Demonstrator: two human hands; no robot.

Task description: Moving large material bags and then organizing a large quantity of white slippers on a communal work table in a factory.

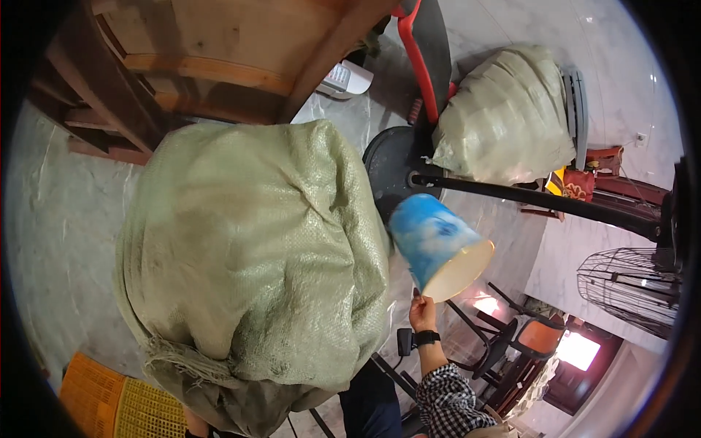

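Note:
My right hand [423, 312] pinches the rim of a blue-and-white bucket [436, 232] with a cream inside. The bucket lies tipped, its mouth facing the lower right. Right beside it, a large pale green woven sack [255, 248] bulges across the middle of the view. The sack's frayed, gathered edge [190, 361] hangs at its lower left. Below that edge a small piece of my left hand or wrist [194, 423] shows, with a dark band; its fingers are hidden behind the sack.
A second stuffed woven sack [504, 120] stands at upper right. A standing fan's round black base [394, 164], pole [540, 196] and wire cage [631, 288] lie to the right. Wooden furniture [212, 69] fills the upper left; a yellow crate [150, 409] is lower left. A chair [537, 336] stands lower right.

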